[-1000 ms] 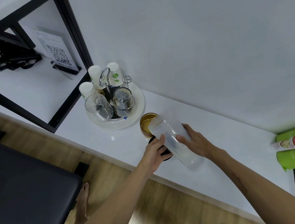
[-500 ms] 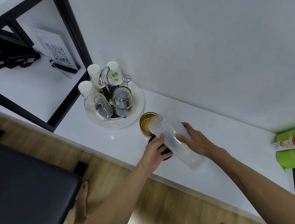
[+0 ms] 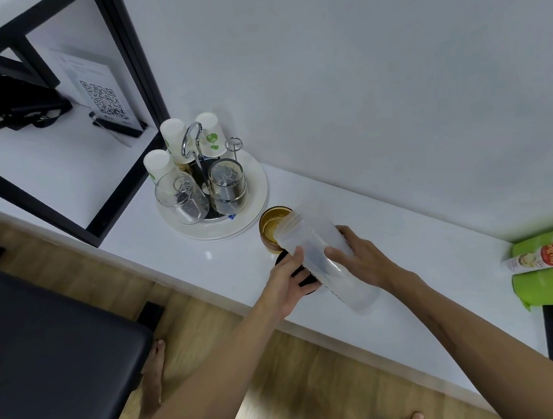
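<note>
Fingers (image 3: 337,254) clamped, right hand (image 3: 367,262) on one bottle (image 3: 309,236), left hand (image 3: 285,285) on one black lid (image 3: 308,285)

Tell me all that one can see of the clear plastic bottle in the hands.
The clear plastic bottle is a tall, cloudy cylinder with a ridged open mouth and no lid. It is held tilted, mouth low over the gold cup on the white counter, base raised. The right hand grips its middle; the thumb of the left hand, which holds a black round piece, touches its side.

Round tray (image 3: 254,211) crowds the cup's (image 3: 272,230) left; counter (image 3: 428,254) rightward open.
</note>
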